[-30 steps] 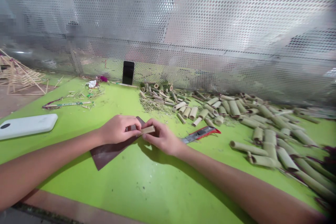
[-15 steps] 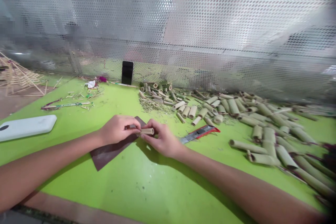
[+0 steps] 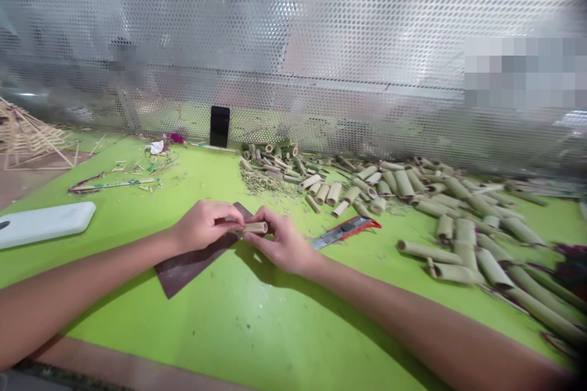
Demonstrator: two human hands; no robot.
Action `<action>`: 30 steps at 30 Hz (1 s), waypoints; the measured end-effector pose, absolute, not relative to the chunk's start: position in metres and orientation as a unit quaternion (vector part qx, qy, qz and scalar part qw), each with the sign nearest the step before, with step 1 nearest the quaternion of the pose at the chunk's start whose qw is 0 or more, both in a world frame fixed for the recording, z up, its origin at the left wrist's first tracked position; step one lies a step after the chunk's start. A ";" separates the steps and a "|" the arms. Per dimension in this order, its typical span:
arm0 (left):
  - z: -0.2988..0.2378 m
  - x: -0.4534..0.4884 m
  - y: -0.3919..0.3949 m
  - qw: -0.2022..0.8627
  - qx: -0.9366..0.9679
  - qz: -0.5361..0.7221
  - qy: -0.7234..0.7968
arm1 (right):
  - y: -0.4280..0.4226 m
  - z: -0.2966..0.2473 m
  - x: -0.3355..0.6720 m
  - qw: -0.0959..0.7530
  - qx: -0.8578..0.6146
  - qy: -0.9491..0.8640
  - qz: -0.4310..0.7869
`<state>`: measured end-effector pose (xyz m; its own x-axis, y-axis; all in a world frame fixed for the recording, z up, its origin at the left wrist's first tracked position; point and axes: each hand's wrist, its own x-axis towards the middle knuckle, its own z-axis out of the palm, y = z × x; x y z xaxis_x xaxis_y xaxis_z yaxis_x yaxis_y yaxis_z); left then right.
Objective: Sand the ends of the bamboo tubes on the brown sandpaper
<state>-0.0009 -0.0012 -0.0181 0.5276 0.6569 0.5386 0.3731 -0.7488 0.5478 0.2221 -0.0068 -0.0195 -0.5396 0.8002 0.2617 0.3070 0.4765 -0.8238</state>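
Note:
A short, hollow bamboo tube (image 3: 255,228) lies sideways between my two hands, its open end facing right. My left hand (image 3: 204,225) pinches the tube's left end with thumb and fingertips. From the other side, the thumb and fingers of my right hand (image 3: 282,241) close round its right part. Beneath the hands a dark brown sheet of sandpaper (image 3: 183,272) rests at a slant on the green table (image 3: 220,330), partly covered by my left hand. Just right of my right hand lies a red and grey utility knife (image 3: 346,231).
Many cut bamboo pieces (image 3: 403,183) are heaped along the back and right. A black phone (image 3: 220,126) leans against the perforated metal screen (image 3: 321,24). At left are a white case-like object (image 3: 50,223), a stick frame (image 3: 32,134) and scattered scraps (image 3: 137,171).
The view has shifted slightly, so the table things appear a little further left. Both hands keep their hold on the bamboo tube, with almost no movement.

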 end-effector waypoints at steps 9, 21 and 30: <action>-0.013 -0.001 -0.004 0.197 0.870 0.319 0.321 | -0.008 -0.020 0.223 0.324 -0.337 -0.805 0.365; -0.013 -0.001 -0.002 0.202 0.884 0.239 0.348 | -0.009 -0.018 0.223 0.287 -0.350 -0.817 0.358; -0.011 -0.007 0.002 0.206 0.853 0.296 0.378 | -0.005 -0.021 0.225 0.299 -0.393 -0.815 0.303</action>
<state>-0.0072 0.0018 -0.0112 0.5396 0.7664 0.3486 0.5223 -0.6295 0.5753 0.2254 -0.0049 -0.0208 -0.5130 0.8215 0.2488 0.4588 0.5074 -0.7294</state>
